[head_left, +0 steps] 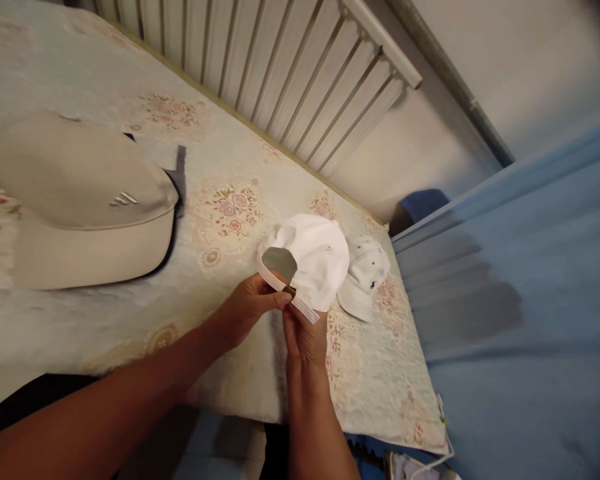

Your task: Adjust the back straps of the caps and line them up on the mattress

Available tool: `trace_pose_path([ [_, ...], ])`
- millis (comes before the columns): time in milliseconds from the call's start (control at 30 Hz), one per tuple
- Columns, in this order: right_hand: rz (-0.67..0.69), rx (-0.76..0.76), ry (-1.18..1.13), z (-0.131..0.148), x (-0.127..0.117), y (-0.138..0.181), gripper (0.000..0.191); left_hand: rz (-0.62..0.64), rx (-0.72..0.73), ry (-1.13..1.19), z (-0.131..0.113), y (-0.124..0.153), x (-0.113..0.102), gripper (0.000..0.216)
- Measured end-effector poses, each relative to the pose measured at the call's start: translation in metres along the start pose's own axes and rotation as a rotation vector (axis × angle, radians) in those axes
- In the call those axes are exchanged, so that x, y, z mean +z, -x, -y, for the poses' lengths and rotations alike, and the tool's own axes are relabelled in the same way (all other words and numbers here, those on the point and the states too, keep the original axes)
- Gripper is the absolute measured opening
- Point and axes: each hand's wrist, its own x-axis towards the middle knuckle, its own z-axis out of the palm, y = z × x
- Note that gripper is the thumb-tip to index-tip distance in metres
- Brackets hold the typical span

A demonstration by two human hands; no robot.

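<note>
Both your left hand and right hand pinch the rear strap of the white cap, near the bed's front edge; it looks light and soft, so grip the strap.

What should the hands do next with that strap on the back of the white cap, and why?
Probably pull the strap a little further through its buckle. The left hand pinches the strap right at the buckle, the right hand holds the loose end below it, and the white cap lies on the flowered bedspread with its back opening facing them, so both hands are already placed for it.
</note>
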Motion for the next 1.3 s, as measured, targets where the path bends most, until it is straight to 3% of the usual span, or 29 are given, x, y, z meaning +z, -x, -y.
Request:
trace_pose_path([
  [133, 0.025, -0.002, 0.014, 0.002, 0.003, 0.001, 0.065, 0.017, 0.002, 0.008, 0.003, -0.002, -0.003, 0.014],
  [367, 0.113, -0.013, 0.024, 0.004, 0.005, 0.002, 0.049, -0.024, -0.012, 0.051, 0.004, -0.004, -0.006, 0.015],
  [667, 0.036, 0.006, -0.053, -0.001, 0.004, 0.003, 0.052, 0.022, 0.009, 0.076, 0.002, -0.003, -0.006, 0.013],
  [833, 0.013, 0.015, -0.059, 0.002, -0.002, 0.001, 0.058, 0.086, -0.032, 0.34, 0.001, -0.007, -0.011, 0.017],
  [1033, 0.051, 0.056, -0.141, 0.005, -0.003, 0.001, 0.048, 0.041, -0.197, 0.703, -0.012, -0.016, -0.017, 0.031],
  [1300, 0.071, 0.048, -0.091, 0.005, 0.0, 0.003, 0.056, -0.042, -0.199, 0.828, -0.016, -0.024, -0.019, 0.033],
])
